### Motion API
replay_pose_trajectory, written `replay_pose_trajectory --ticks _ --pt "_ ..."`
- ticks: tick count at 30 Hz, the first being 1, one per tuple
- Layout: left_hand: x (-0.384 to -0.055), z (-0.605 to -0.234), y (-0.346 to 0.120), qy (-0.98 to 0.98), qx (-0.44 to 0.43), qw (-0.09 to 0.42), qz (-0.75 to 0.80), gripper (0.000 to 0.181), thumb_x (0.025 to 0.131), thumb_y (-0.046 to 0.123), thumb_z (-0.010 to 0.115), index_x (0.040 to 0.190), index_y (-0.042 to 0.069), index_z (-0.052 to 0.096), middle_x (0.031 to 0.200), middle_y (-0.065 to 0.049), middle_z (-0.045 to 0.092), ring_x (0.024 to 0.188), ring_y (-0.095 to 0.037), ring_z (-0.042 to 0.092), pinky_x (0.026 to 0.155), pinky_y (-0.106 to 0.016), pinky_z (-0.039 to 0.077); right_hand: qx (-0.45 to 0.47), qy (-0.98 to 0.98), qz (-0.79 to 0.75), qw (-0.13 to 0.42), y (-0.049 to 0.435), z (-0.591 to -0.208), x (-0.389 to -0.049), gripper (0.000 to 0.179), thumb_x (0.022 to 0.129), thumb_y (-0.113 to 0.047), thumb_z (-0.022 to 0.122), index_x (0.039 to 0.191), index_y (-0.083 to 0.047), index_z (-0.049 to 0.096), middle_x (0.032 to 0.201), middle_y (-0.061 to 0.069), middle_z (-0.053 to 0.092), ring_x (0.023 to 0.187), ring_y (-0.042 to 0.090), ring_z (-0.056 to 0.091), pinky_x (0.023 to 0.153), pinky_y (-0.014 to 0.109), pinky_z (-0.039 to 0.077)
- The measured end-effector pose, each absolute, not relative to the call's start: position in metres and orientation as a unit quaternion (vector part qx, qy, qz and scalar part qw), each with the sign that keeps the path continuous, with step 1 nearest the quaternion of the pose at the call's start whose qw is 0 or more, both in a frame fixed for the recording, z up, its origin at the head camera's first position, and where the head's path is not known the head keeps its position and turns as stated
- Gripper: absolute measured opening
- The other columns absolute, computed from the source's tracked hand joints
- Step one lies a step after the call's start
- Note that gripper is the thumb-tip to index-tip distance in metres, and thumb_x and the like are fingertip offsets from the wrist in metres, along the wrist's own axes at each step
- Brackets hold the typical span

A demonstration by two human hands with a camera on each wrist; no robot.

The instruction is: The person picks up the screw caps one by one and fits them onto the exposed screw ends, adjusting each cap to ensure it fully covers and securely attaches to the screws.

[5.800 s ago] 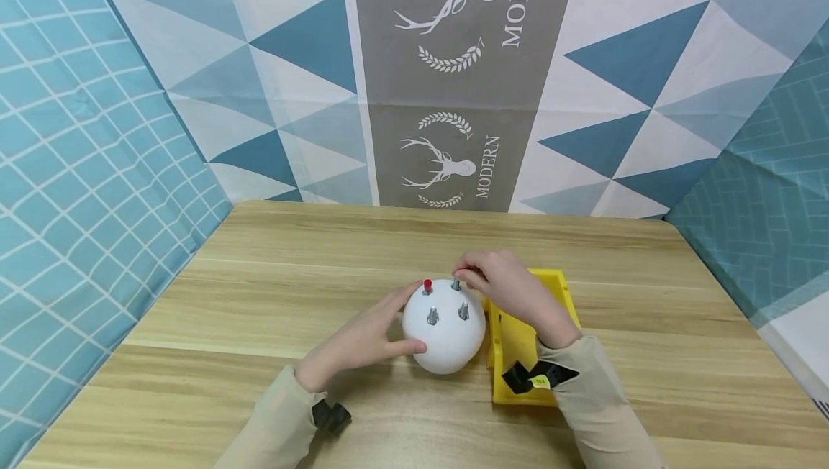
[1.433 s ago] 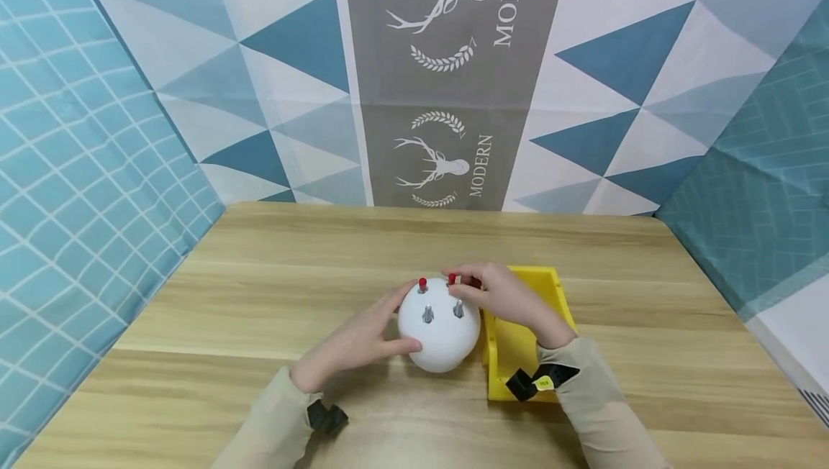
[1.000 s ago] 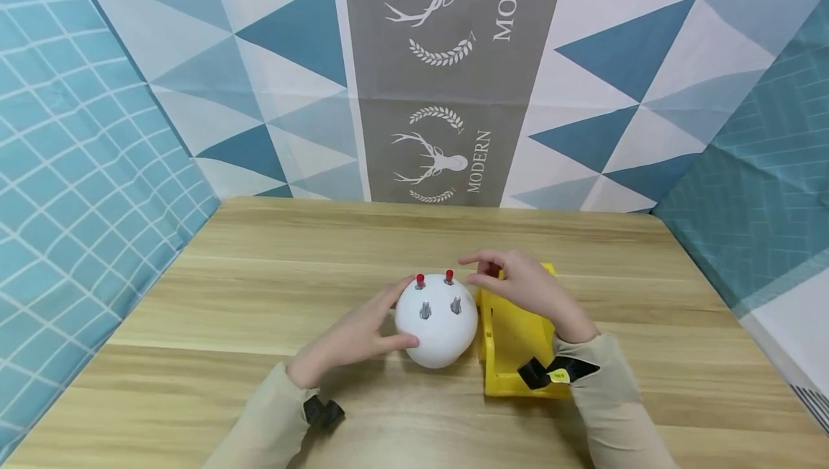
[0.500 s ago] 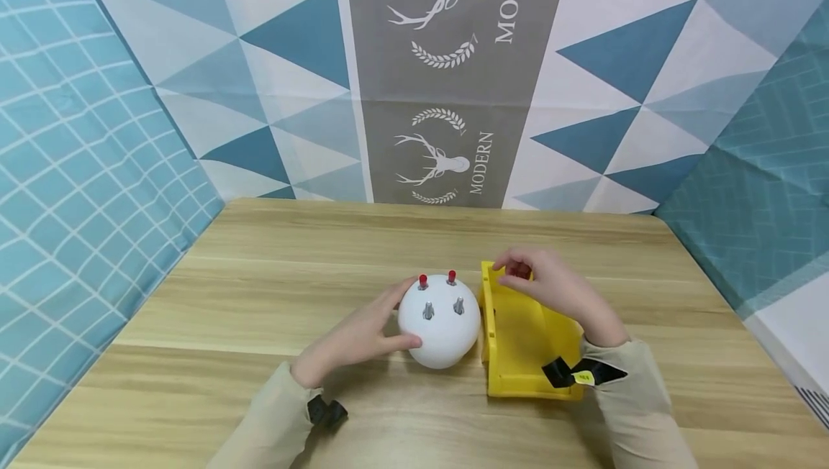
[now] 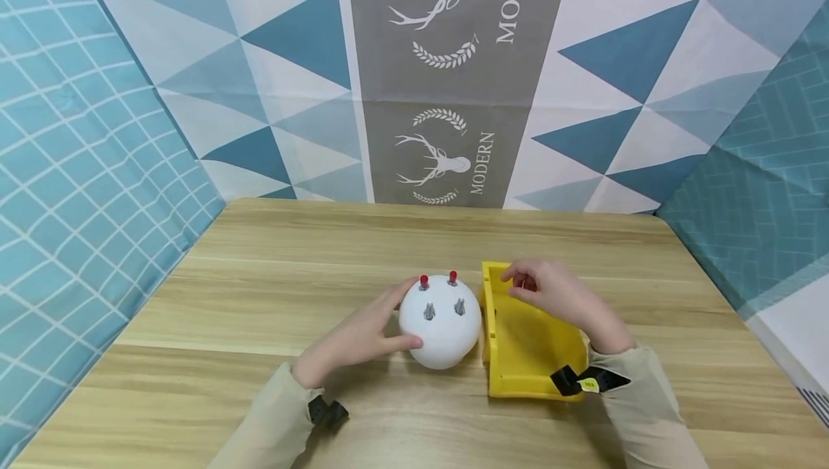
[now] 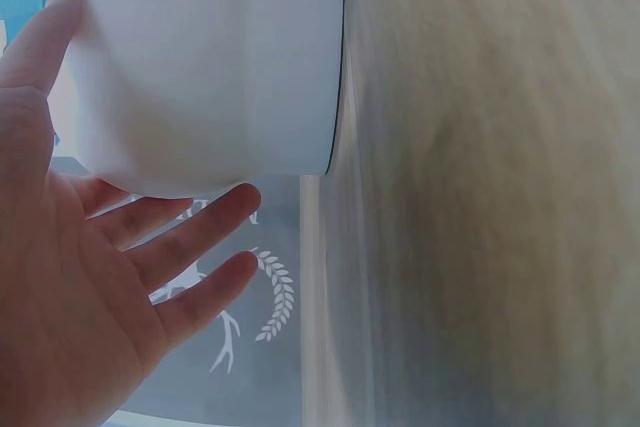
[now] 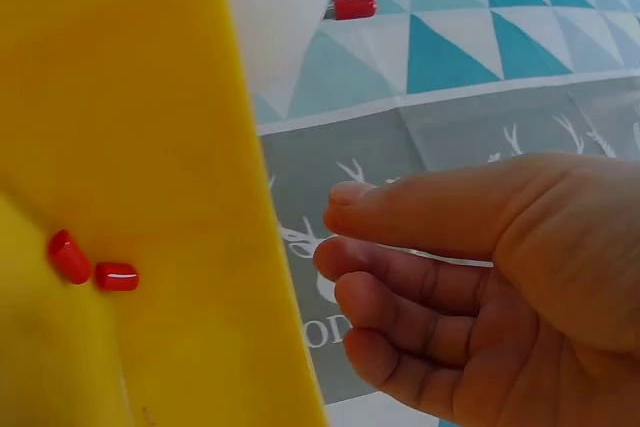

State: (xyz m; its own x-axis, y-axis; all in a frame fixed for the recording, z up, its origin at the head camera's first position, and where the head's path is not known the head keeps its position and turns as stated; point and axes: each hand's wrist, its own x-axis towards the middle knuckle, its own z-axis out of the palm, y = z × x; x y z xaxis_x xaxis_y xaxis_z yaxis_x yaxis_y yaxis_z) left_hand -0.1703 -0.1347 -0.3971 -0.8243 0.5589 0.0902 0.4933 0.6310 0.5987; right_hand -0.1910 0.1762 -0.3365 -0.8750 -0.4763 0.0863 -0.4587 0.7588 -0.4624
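The right hand (image 5: 553, 296), half-curled around nothing visible, has left the far right cap (image 5: 452, 278) for the tray (image 5: 490, 332), while the left hand (image 5: 363, 339) grips the ball (image 5: 445, 345) on the desk (image 5: 291, 275), two near posts (image 5: 429, 311) uncapped.

The head view looks forward and down over the counter (image 5: 291, 275), far enough back to include the left grip (image 5: 359, 336) and right grip (image 5: 557, 296). The left wrist view sits close beside the white dome (image 5: 440, 339), rolled sideways (the counter stands vertical along its right); the right wrist view, also rolled, looks closely across the yellow bin (image 5: 491, 354). All three share the dome and grey deer-print backdrop (image 5: 447, 88).
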Motion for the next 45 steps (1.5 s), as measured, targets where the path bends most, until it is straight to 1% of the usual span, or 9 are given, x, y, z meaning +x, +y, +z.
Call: replay_pose_trajectory --ticks 10,14,18,26,28,33,36,41,45 --pt "-0.17 -0.397 -0.134 0.899 0.299 0.045 0.318 0.092 0.074 0.064 0.058 0.146 0.029 0.013 0.145 0.001 0.031 0.116 -0.016 0.049 0.093 -0.045 0.042 -0.244 0.94 -0.231 0.057 0.172 -0.351 -0.194 0.021 0.083 -0.01 0.064 0.103 -0.002 0.064 0.076 -0.002 0.057 0.068 0.011 0.048 0.059 0.022 0.044" --pt "-0.17 -0.396 -0.134 0.898 0.301 0.044 0.317 0.093 0.074 0.064 0.058 0.146 0.026 0.014 0.146 0.0 0.03 0.116 -0.016 0.049 0.094 -0.044 0.042 -0.25 0.941 -0.215 0.072 0.167 -0.358 -0.196 0.02 0.083 -0.011 0.065 0.102 -0.003 0.064 0.081 -0.001 0.06 0.07 0.011 0.05 0.064 0.024 0.046" --pt "-0.17 -0.396 -0.134 0.898 0.302 0.044 0.317 0.093 0.074 0.064 0.058 0.146 0.027 0.014 0.146 0.0 0.029 0.117 -0.017 0.049 0.095 -0.044 0.041 -0.265 0.94 -0.201 0.071 0.163 -0.361 -0.196 0.016 0.083 -0.012 0.065 0.097 -0.005 0.065 0.083 -0.001 0.061 0.071 0.012 0.051 0.067 0.026 0.047" --pt "-0.17 -0.396 -0.134 0.896 0.302 0.042 0.323 0.093 0.074 0.063 0.059 0.146 0.024 0.015 0.146 0.001 0.03 0.116 -0.017 0.05 0.094 -0.043 0.042 -0.248 0.948 -0.177 0.092 0.16 -0.363 -0.194 0.014 0.084 -0.013 0.062 0.097 -0.01 0.065 0.097 0.005 0.062 0.085 0.02 0.053 0.08 0.038 0.046" --pt "-0.17 -0.396 -0.134 0.897 0.302 0.041 0.322 0.093 0.074 0.063 0.059 0.146 0.025 0.015 0.146 0.001 0.029 0.116 -0.017 0.05 0.094 -0.044 0.042 -0.25 0.948 -0.171 0.1 0.159 -0.363 -0.193 0.012 0.084 -0.013 0.062 0.096 -0.011 0.065 0.097 0.005 0.061 0.085 0.019 0.052 0.08 0.038 0.045" --pt "-0.17 -0.396 -0.134 0.896 0.301 0.04 0.323 0.091 0.074 0.063 0.059 0.146 0.028 0.014 0.146 0.001 0.029 0.116 -0.017 0.05 0.094 -0.044 0.042 -0.255 0.946 -0.161 0.117 0.159 -0.365 -0.192 0.008 0.084 -0.013 0.061 0.091 -0.011 0.061 0.09 0.003 0.058 0.078 0.017 0.048 0.073 0.034 0.042" --pt "-0.17 -0.396 -0.134 0.896 0.301 0.041 0.324 0.092 0.075 0.062 0.059 0.146 0.027 0.014 0.146 0.001 0.029 0.116 -0.018 0.049 0.094 -0.044 0.042 -0.261 0.944 -0.155 0.129 0.158 -0.366 -0.192 0.009 0.084 -0.012 0.061 0.092 -0.01 0.06 0.086 0.002 0.057 0.076 0.016 0.048 0.071 0.033 0.043" --pt "-0.17 -0.396 -0.134 0.896 0.302 0.041 0.324 0.092 0.075 0.062 0.06 0.146 0.024 0.015 0.146 0.0 0.029 0.116 -0.018 0.049 0.094 -0.045 0.042 -0.262 0.942 -0.143 0.154 0.156 -0.369 -0.19 0.011 0.084 -0.013 0.061 0.095 -0.011 0.06 0.085 0.001 0.056 0.076 0.015 0.048 0.071 0.032 0.044" --pt "-0.169 -0.396 -0.135 0.896 0.301 0.042 0.324 0.093 0.075 0.062 0.059 0.146 0.024 0.015 0.146 0.0 0.03 0.116 -0.018 0.05 0.093 -0.045 0.042 -0.252 0.943 -0.145 0.159 0.155 -0.371 -0.189 0.013 0.084 -0.013 0.061 0.096 -0.012 0.059 0.087 0.0 0.056 0.078 0.016 0.048 0.072 0.033 0.043"
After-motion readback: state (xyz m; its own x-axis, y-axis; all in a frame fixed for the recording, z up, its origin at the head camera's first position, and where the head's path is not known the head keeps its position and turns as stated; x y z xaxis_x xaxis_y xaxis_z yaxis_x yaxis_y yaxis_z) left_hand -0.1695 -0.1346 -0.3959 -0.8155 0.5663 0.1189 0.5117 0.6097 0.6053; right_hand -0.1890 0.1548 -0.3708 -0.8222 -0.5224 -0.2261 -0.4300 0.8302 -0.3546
